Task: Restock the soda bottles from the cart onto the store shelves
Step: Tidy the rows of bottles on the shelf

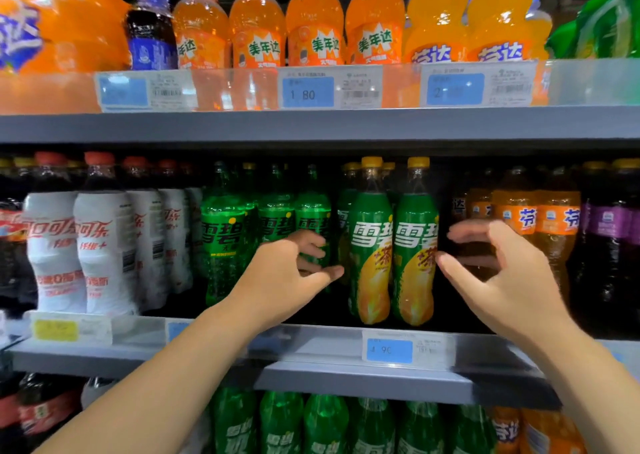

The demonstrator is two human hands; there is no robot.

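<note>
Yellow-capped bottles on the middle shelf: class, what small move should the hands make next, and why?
Probably draw both hands back. The two bottles stand upright, labels forward; the left hand and right hand flank them, fingers loose, and a gap to their right wants filling.

Soft-drink aisle of a shop. Grey metal shelves (346, 124) run in tiers across the view, each packed with rows of identical soda bottles (370, 256) grouped by brand: orange above, then cola, green and orange below. Clear plastic strips (588, 82) along the shelf edges hold price tags (308, 92) with blue labels, printed prices and barcodes (360, 95). One tag reads 1 80.
</note>
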